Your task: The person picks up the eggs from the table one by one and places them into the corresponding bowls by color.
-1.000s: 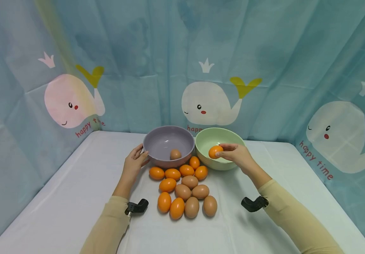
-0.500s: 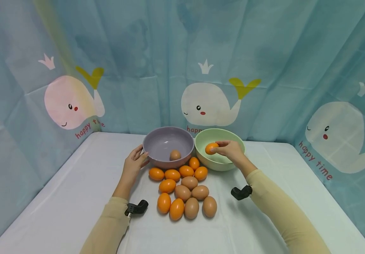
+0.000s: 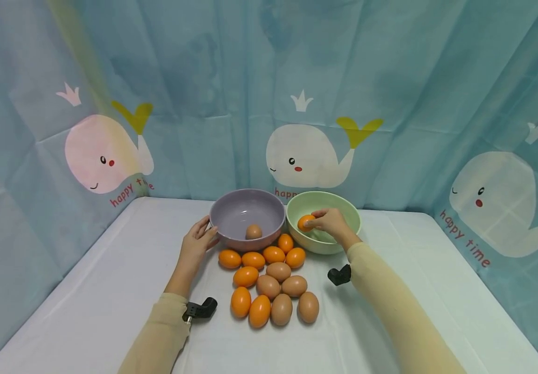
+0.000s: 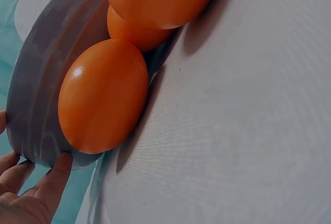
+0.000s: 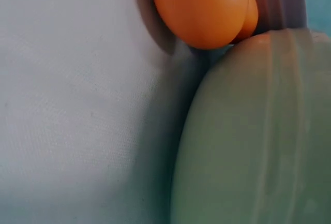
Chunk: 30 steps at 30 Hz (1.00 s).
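Note:
In the head view my right hand pinches an orange egg by its right side, down inside the light green bowl. Fingers of my left hand rest against the left outer side of the purple bowl; the left wrist view shows the fingertips touching its wall. A single brown egg lies in the purple bowl. The right wrist view shows the green bowl's outer wall, but neither my right hand nor the egg it holds.
In front of the bowls, several orange eggs and several brown eggs lie close together on the white tablecloth. The two bowls stand side by side. Behind the table hangs a blue curtain printed with whales.
My right hand has moved left and slightly down into the green bowl with the orange egg. My left hand stays at the purple bowl, where the brown egg has shifted slightly left.

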{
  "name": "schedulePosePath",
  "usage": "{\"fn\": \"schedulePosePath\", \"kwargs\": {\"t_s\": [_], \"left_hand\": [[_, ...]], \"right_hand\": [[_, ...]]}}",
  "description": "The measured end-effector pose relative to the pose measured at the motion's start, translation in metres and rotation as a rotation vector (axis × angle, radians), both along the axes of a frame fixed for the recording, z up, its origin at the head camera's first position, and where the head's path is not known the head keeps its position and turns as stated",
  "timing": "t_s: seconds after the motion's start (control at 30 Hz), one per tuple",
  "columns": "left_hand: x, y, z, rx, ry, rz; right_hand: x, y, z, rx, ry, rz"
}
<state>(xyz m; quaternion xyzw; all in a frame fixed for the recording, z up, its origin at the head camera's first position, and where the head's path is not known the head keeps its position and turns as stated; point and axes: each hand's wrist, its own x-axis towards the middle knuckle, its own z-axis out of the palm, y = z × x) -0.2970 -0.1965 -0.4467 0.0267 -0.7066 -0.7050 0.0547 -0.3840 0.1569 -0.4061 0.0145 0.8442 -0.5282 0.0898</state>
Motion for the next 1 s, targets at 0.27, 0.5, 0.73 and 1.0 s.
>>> {"fn": "schedulePosePath", "kwargs": {"t_s": [0.27, 0.5, 0.73, 1.0], "left_hand": [[0.0025, -0.0004, 0.0013, -0.004, 0.007, -0.004], [0.0012, 0.0002, -0.0002, -0.009, 0.002, 0.002], [0.0001, 0.0010, 0.0004, -0.012, 0.002, 0.008], [-0.0005, 0.0003, 0.0004, -0.008, 0.000, 0.006]], "right_hand": [[-0.0005, -0.0030, 0.0002, 0.040, -0.014, -0.004], [0.0006, -0.0032, -0.0004, 0.086, -0.012, 0.009], [0.0013, -0.0042, -0.0002, 0.151, -0.005, 0.032], [0.0030, -0.0046, 0.0019, 0.206, 0.009, 0.053]]}}
